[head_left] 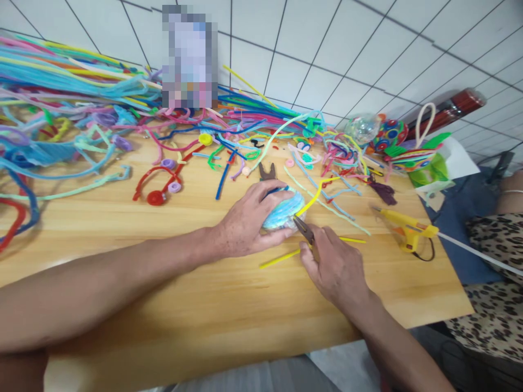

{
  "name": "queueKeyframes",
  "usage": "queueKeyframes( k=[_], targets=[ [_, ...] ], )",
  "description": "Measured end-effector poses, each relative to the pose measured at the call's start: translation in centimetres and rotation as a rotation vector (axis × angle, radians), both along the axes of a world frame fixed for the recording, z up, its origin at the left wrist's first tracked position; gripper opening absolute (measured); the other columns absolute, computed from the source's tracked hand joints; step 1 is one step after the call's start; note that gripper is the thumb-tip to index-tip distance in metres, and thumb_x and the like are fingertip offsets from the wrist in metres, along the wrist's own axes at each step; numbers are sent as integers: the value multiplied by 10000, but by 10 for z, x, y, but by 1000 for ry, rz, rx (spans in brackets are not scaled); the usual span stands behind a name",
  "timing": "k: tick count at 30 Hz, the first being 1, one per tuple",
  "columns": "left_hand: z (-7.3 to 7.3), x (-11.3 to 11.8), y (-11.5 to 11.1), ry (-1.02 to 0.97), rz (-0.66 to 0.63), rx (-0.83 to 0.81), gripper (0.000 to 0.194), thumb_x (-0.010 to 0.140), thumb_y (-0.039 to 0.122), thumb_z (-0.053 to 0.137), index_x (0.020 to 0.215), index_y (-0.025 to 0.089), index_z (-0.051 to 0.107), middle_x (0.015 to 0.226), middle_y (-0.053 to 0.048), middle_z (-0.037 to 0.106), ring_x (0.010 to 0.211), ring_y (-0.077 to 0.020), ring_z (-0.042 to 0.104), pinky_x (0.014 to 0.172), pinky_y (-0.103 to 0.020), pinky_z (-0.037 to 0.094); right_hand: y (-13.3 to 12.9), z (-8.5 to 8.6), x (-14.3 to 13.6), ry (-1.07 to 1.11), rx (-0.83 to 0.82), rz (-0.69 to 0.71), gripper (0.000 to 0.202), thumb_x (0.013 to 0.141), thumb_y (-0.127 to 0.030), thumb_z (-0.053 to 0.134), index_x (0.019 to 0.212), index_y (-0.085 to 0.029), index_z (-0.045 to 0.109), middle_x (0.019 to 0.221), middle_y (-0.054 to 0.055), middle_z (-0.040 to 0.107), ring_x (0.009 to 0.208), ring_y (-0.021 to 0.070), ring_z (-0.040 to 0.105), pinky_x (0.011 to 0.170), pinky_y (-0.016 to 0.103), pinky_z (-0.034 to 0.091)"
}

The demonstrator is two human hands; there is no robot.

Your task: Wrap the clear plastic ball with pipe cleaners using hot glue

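Fingers of my left hand point(249, 218) are wrapped round a light-blue rounded piece point(284, 209) with a dark-blue patch at its top. My right hand point(337, 264) is closed on pliers point(304, 230), whose tips touch the lower right side of the blue piece. A curved yellow pipe cleaner point(315, 200) rises from that same spot to the upper right. Under and beside my right hand lies a straight yellow pipe cleaner point(280, 258). Just beyond my left hand, a second tool with open jaws point(268, 172) rests on the wooden table point(229, 310).
Colourful pipe cleaners point(73, 76) heap along the tiled wall. A red looped piece point(156, 197) lies at the left. Near the right edge is a yellow glue gun point(408, 226) with a pale cord. Someone in leopard-print clothing point(494, 239) is at the far right.
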State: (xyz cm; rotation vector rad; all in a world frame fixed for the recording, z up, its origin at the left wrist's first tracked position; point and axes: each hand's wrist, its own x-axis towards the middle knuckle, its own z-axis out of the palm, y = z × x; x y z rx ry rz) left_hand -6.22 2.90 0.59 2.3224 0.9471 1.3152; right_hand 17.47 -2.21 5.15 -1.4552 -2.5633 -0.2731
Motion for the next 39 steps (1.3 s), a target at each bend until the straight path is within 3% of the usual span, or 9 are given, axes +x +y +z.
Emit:
queueKeyframes(
  k=[28,39],
  targets=[
    [0,0,1,10,1,-4,648,954,435,730,1502,237,447,1458,-194,554,1382,-344,567,1138,-564,528,-1,2,1,53,40,38,268,1043,-291,489,1197,-148,656,838,35,696,652,174,644,583,280,412],
    [0,0,0,18,1,-7,653,951,437,732,1511,244,458,1469,-190,553,1397,-339,561,1154,-553,518,-1,3,-2,-20,63,16,264,1052,-282,478,1185,-146,660,850,31,710,626,179,672,547,301,371]
  ],
)
